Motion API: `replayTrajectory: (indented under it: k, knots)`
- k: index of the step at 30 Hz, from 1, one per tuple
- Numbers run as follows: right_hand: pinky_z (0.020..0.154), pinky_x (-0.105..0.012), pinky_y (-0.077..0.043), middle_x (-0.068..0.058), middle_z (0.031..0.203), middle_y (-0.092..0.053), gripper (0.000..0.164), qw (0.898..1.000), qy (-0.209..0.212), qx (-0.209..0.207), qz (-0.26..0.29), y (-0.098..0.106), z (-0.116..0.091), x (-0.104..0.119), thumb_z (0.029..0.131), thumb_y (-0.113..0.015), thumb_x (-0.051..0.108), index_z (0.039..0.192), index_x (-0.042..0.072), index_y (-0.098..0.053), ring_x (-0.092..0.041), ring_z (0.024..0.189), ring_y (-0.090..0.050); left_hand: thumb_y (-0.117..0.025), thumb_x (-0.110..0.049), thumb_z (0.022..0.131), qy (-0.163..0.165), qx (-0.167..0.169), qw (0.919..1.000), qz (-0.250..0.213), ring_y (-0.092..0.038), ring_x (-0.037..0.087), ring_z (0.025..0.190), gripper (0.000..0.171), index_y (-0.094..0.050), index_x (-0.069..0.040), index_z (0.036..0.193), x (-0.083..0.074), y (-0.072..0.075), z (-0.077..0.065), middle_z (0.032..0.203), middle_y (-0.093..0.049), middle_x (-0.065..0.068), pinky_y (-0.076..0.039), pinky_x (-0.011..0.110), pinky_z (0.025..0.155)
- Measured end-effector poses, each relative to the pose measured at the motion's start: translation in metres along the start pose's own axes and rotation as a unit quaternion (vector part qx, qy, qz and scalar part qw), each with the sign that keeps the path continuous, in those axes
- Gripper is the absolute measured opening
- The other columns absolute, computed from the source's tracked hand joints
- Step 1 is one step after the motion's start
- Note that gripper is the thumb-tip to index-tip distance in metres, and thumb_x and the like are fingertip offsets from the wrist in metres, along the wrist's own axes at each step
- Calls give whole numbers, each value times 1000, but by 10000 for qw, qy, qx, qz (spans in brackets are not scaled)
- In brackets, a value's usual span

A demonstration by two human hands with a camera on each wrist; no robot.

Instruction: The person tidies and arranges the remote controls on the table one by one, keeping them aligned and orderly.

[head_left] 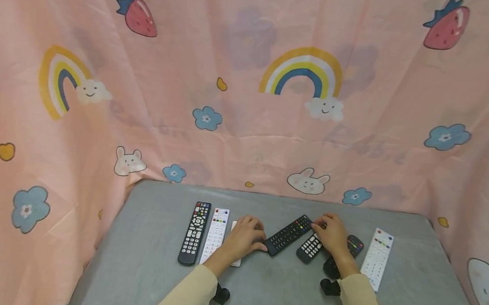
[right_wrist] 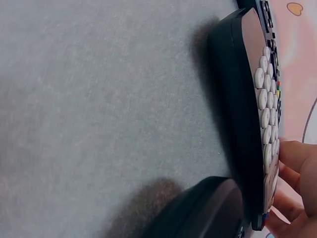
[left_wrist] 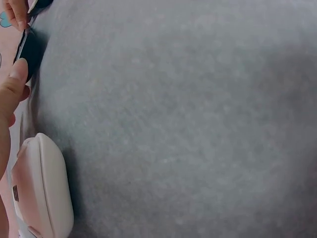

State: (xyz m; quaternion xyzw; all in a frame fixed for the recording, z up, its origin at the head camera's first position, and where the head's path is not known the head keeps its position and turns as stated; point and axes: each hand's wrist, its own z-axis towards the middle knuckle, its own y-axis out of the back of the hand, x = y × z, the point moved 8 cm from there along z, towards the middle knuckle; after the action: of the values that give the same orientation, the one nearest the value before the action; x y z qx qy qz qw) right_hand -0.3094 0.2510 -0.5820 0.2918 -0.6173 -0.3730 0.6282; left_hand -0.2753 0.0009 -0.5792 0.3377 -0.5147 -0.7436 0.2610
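A slim black remote control (head_left: 287, 235) lies slantwise between both hands. My left hand (head_left: 245, 234) pinches its near left end, the thumb (left_wrist: 19, 72) on top in the left wrist view. With curled fingers, my right hand (head_left: 332, 234) holds its far right corner. Under the left hand is a white remote (head_left: 236, 263), mostly covered in the head view. Below the right hand sits a short black remote with white buttons (head_left: 309, 249), seen side-on in the right wrist view. A rounded black remote (head_left: 354, 244) is partly hidden behind the right wrist.
On the left of the grey table (head_left: 145, 241) lie a long black remote (head_left: 194, 234) and a white remote (head_left: 215, 234), side by side. Another white remote (head_left: 377, 258) lies at the right. A pink patterned curtain (head_left: 245, 147) hangs behind the table's back edge.
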Motion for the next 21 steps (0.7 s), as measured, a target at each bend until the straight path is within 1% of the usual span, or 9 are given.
replayTrajectory:
  k: [3, 6, 10, 14, 17, 21]
  knots:
    - [106, -65, -35, -30, 136, -51, 20, 10000, -2, -16, 40, -1, 0, 0, 92, -66, 17, 99, -2, -70, -49, 129, -47, -65, -53, 84, -88, -75, 9999, 90, -52, 14, 112, 31, -76, -27, 97, -1, 1, 0, 117, -64, -5, -41, 38, 106]
    - [106, -65, -35, -30, 135, -52, 21, 10000, 2, 5, 87, -1, 1, -1, 94, -64, 17, 100, -2, -69, -48, 129, -47, -65, -53, 84, -106, -165, 9998, 76, -53, 13, 110, 31, -76, -26, 96, -2, 3, 1, 116, -64, -6, -42, 37, 104]
    - [107, -63, -35, -30, 132, -52, 23, 9999, 64, -3, 122, 2, 4, -1, 96, -61, 17, 104, -4, -68, -48, 127, -48, -66, -53, 83, -88, -275, 9996, 26, -54, 14, 110, 31, -77, -27, 95, -3, 10, 4, 116, -65, -6, -42, 38, 105]
    - [108, -62, -36, -31, 132, -52, 25, 9998, 94, -9, 195, 7, 8, 1, 98, -59, 18, 107, -4, -67, -49, 126, -47, -65, -55, 82, -89, -361, 9993, 103, -54, 13, 111, 32, -77, -28, 94, -4, 18, 8, 116, -65, -8, -42, 39, 106]
    - [109, -62, -35, -31, 133, -51, 26, 9990, 63, -30, 433, 10, 10, 2, 98, -60, 18, 108, -4, -66, -49, 127, -46, -65, -55, 82, -125, -467, 9987, 162, -54, 12, 111, 31, -76, -28, 94, -3, 19, 8, 115, -65, -9, -43, 39, 105]
    - [110, -62, -33, -30, 134, -50, 26, 9964, 51, -68, 844, 12, 8, 3, 97, -61, 18, 108, -5, -66, -48, 128, -45, -65, -54, 83, -99, -542, 9984, 106, -54, 12, 111, 31, -76, -28, 94, -2, 20, 6, 114, -65, -9, -43, 39, 105]
